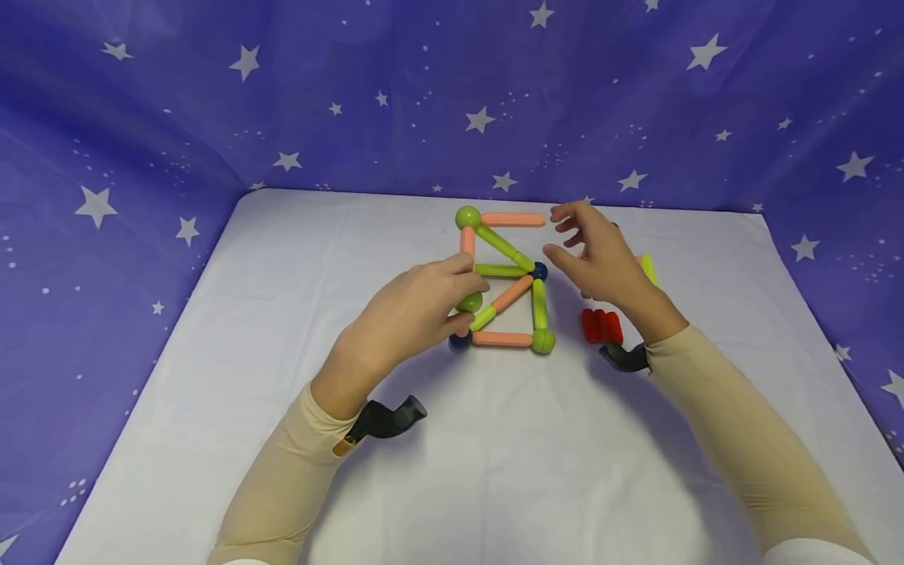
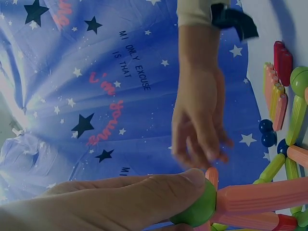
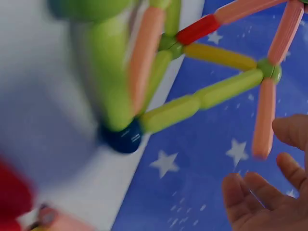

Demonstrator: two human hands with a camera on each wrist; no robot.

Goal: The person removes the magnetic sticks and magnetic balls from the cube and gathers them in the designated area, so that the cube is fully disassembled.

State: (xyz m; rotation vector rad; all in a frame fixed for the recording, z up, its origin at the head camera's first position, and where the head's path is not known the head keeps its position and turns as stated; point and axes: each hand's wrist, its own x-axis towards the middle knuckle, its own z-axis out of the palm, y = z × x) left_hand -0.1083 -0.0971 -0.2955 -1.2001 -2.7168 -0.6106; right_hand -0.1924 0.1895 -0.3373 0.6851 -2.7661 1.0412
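Note:
A frame of magnetic sticks and balls stands in front of me, with a green ball [image 1: 468, 218] at its top left corner. From that corner an orange stick [image 1: 513, 220] sticks out to the right with its far end loose. My left hand [image 1: 417, 306] is at the frame's left side; in the left wrist view its thumb and fingers pinch a green ball [image 2: 199, 207] joined to an orange stick [image 2: 260, 196]. Just right of the loose stick end, my right hand [image 1: 600, 255] hangs with spread, lightly bent fingers and holds nothing.
Red sticks [image 1: 602, 326] lie side by side right of the frame. The left wrist view shows orange and yellow sticks [image 2: 274, 96] and two dark blue balls [image 2: 267, 132] near them. A starry blue cloth [image 1: 424, 102] hangs behind the white table [image 1: 494, 455].

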